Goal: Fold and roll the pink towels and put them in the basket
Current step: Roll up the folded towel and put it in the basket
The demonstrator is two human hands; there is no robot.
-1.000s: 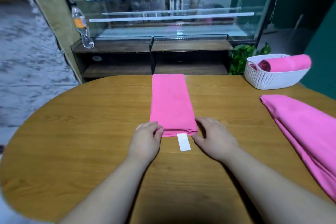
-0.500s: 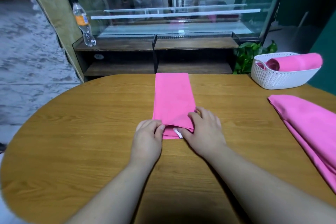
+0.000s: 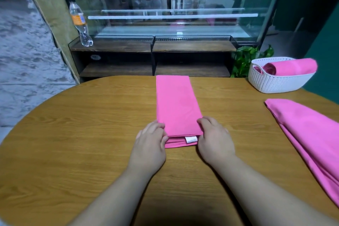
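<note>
One rounded wood-grain worktop (image 3: 73,152) spans the near field. On it the left hand (image 3: 150,145) and the right hand (image 3: 214,143) each pinch a near corner of the folded pink towel (image 3: 176,108), a long strip lying flat at centre and running away from the person. A white label (image 3: 190,139) shows at its near edge, beside the right thumb. Well apart to the right lies a loose pink towel (image 3: 308,134). Farther right a white basket (image 3: 271,82) holds a rolled pink towel (image 3: 293,67). Beyond stand a leafy plant (image 3: 244,60), a glass display case (image 3: 174,11) and a plastic bottle (image 3: 80,24) on its ledge.
</note>
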